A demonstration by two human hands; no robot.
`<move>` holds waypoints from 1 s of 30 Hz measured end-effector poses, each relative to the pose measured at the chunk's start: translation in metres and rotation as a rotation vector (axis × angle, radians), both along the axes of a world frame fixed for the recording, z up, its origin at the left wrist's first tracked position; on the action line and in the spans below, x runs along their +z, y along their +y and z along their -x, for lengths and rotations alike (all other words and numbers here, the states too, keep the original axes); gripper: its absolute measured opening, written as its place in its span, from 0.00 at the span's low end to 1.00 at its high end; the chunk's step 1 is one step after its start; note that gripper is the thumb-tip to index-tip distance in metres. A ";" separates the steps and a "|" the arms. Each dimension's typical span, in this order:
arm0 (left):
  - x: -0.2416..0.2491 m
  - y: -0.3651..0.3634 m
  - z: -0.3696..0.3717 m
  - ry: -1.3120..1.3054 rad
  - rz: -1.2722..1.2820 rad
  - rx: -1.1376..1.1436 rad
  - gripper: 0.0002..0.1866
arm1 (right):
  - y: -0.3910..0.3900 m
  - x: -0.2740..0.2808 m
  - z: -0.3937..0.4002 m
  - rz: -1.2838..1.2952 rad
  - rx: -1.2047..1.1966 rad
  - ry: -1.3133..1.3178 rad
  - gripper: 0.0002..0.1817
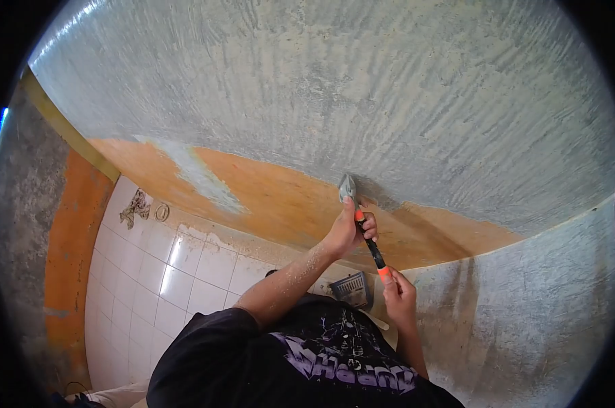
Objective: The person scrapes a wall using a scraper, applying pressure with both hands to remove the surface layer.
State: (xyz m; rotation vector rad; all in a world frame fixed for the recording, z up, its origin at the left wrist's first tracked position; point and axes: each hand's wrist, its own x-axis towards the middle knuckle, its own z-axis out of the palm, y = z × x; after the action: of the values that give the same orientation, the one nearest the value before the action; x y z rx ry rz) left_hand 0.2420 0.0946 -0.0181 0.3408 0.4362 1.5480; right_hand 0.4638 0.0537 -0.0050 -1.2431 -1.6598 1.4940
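Note:
A long-handled scraper (pixel 374 251) with a black and orange handle slants up to the wall. Its grey head (pixel 347 187) meets the wall where the grey scraped surface (pixel 307 102) borders the orange paint (pixel 273 194). My left hand (pixel 349 228) is wrapped round the handle just below the head, thumb pressed up against it. Lower down, my right hand (pixel 398 296) grips the orange end of the handle. Pale dust speckles my left forearm.
A dark blue-grey paint tray (pixel 353 291) lies on the floor near my body. Several white tiles (pixel 178 262) cover the floor. A crumpled rag (pixel 136 209) and a roll of tape (pixel 162 212) lie by the wall's foot. Another wall (pixel 511 306) meets this one at right.

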 end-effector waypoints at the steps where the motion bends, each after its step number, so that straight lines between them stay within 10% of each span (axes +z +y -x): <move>1: 0.002 0.000 -0.001 -0.016 0.022 0.000 0.29 | 0.001 0.003 -0.004 0.006 -0.006 -0.004 0.15; 30: 0.014 -0.016 0.032 -0.002 0.044 0.059 0.30 | -0.014 0.001 0.031 -0.042 -0.003 -0.035 0.17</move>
State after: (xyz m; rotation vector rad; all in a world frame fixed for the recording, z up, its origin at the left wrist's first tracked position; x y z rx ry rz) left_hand 0.2103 0.0788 -0.0043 0.2942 0.4817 1.5941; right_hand 0.4328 0.0395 -0.0042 -1.2554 -1.7019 1.4364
